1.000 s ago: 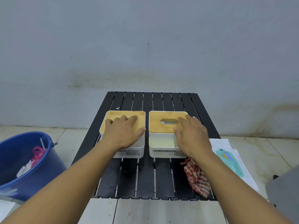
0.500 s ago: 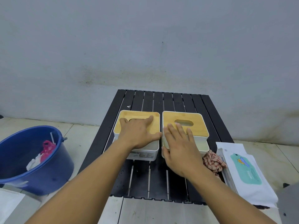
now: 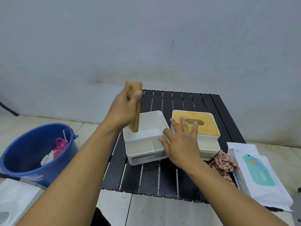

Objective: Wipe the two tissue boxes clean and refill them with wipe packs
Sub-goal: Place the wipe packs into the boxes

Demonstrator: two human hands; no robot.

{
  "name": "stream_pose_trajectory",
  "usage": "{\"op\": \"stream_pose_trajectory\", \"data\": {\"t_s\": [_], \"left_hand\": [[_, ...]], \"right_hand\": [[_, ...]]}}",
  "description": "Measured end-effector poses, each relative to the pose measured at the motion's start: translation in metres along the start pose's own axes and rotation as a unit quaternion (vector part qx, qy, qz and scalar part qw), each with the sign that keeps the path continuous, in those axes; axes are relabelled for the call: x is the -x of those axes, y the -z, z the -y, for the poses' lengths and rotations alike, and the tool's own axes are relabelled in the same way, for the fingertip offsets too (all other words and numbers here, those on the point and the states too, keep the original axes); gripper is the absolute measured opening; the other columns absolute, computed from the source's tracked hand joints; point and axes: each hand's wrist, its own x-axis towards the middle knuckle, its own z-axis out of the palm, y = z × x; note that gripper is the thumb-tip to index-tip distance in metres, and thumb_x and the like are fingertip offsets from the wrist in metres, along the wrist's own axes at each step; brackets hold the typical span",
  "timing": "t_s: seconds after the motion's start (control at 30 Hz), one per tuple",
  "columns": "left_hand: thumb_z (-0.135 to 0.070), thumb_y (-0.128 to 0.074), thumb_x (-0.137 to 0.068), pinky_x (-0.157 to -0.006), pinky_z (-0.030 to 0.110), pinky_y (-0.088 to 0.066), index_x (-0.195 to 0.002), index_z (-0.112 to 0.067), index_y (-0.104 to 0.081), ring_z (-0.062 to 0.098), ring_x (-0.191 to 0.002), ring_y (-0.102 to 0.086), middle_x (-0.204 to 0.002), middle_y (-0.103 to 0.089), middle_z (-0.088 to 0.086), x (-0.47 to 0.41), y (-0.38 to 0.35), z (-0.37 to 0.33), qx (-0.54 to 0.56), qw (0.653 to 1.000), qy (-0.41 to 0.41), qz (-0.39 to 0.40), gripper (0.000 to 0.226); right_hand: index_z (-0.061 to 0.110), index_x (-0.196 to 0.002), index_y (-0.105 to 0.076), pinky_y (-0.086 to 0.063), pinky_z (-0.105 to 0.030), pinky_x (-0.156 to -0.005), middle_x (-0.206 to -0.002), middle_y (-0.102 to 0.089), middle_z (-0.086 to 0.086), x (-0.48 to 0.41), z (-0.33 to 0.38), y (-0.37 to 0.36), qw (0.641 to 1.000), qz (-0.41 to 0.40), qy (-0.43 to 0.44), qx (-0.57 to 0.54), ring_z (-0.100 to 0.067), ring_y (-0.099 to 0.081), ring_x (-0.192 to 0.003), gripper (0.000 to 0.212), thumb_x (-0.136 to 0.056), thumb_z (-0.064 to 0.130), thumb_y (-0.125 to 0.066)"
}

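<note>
Two white tissue boxes stand side by side on a black slatted table (image 3: 162, 180). The left box (image 3: 143, 150) is uncovered and its inside looks empty. My left hand (image 3: 123, 110) grips its bamboo lid (image 3: 137, 111), lifted on edge above the box's left side. The right box (image 3: 210, 147) still carries its bamboo lid (image 3: 205, 128) with an oval slot. My right hand (image 3: 182, 141) lies with spread fingers between the two boxes, touching the left box's right rim. A stack of wipe packs (image 3: 260, 175) lies at the table's right edge.
A red checked cloth (image 3: 223, 165) lies crumpled between the right box and the wipe packs. A blue bucket (image 3: 32, 154) holding pink and white rubbish stands on the tiled floor to the left. A grey wall rises behind the table.
My left hand has lifted the bamboo lid off the left box and tipped it upright. My right hand moved onto the left box's right rim. The view shifted left.
</note>
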Motion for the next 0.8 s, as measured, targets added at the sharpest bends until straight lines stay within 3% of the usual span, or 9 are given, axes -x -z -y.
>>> {"op": "stream_pose_trajectory", "data": {"t_s": [0.07,0.13,0.23,0.33,0.43,0.53,0.8], "left_hand": [[-0.05,-0.058,-0.101,-0.092,0.047,-0.06,-0.146,-0.024,-0.052,0.023,-0.097,-0.074,-0.12,-0.071,0.008,-0.001,0.017,-0.001,0.102,0.993,0.027,-0.051,0.052],[-0.042,-0.06,-0.103,-0.08,0.039,-0.064,-0.148,-0.019,-0.052,0.016,-0.084,-0.075,-0.115,-0.074,0.006,-0.002,0.032,0.0,0.186,0.976,0.063,-0.098,0.051],[-0.05,-0.066,-0.098,-0.087,0.045,-0.062,-0.15,-0.021,-0.051,0.015,-0.087,-0.076,-0.118,-0.075,0.002,-0.006,0.045,0.013,0.224,0.96,0.092,-0.14,0.062],[-0.069,-0.073,-0.077,-0.102,0.055,-0.054,-0.151,-0.029,-0.05,0.026,-0.114,-0.07,-0.135,-0.068,0.003,-0.009,0.042,0.03,0.167,0.969,0.124,-0.138,0.087],[-0.057,-0.072,-0.09,-0.112,0.052,-0.046,-0.156,-0.021,-0.043,0.03,-0.131,-0.057,-0.151,-0.054,0.006,-0.007,0.028,0.047,0.071,0.983,0.145,-0.09,0.081],[-0.045,-0.07,-0.096,-0.113,0.043,-0.041,-0.157,-0.016,-0.041,0.031,-0.137,-0.05,-0.156,-0.048,0.007,-0.004,0.013,0.065,-0.02,0.983,0.179,-0.034,0.073],[-0.029,-0.066,-0.102,-0.112,0.044,-0.039,-0.155,-0.007,-0.041,0.037,-0.14,-0.046,-0.155,-0.048,0.017,0.0,-0.001,0.088,-0.171,0.958,0.227,0.036,0.062]], "right_hand": [[0.031,-0.105,-0.065,-0.007,-0.07,-0.117,-0.155,-0.044,-0.008,-0.001,0.002,-0.004,1.0,-0.029,0.005,0.004,-0.04,-0.021,-0.152,0.031,-0.102,0.051,-0.041],[0.03,-0.101,-0.067,-0.01,-0.069,-0.117,-0.152,-0.048,-0.008,-0.001,0.003,-0.007,0.999,-0.047,0.011,0.003,-0.039,-0.025,-0.15,0.03,-0.102,0.05,-0.044],[0.029,-0.103,-0.068,-0.015,-0.065,-0.118,-0.15,-0.05,-0.007,-0.001,0.001,-0.01,0.998,-0.053,0.003,-0.015,-0.037,-0.027,-0.15,0.029,-0.102,0.048,-0.046],[0.029,-0.107,-0.067,-0.017,-0.063,-0.118,-0.153,-0.046,-0.005,-0.002,-0.005,-0.01,0.998,-0.042,-0.014,-0.035,-0.034,-0.024,-0.151,0.03,-0.103,0.048,-0.044],[0.03,-0.11,-0.066,-0.015,-0.061,-0.119,-0.157,-0.042,-0.003,-0.002,-0.008,-0.009,0.999,-0.031,-0.017,-0.04,-0.03,-0.021,-0.153,0.031,-0.104,0.048,-0.041],[0.03,-0.111,-0.066,-0.017,-0.06,-0.119,-0.157,-0.041,-0.003,-0.002,-0.01,-0.01,0.999,-0.032,-0.012,-0.032,-0.03,-0.023,-0.152,0.033,-0.104,0.049,-0.04],[0.03,-0.112,-0.067,-0.017,-0.058,-0.12,-0.158,-0.041,0.0,-0.001,-0.024,-0.005,0.999,-0.023,-0.016,-0.038,-0.029,-0.025,-0.152,0.032,-0.104,0.048,-0.042]]}}
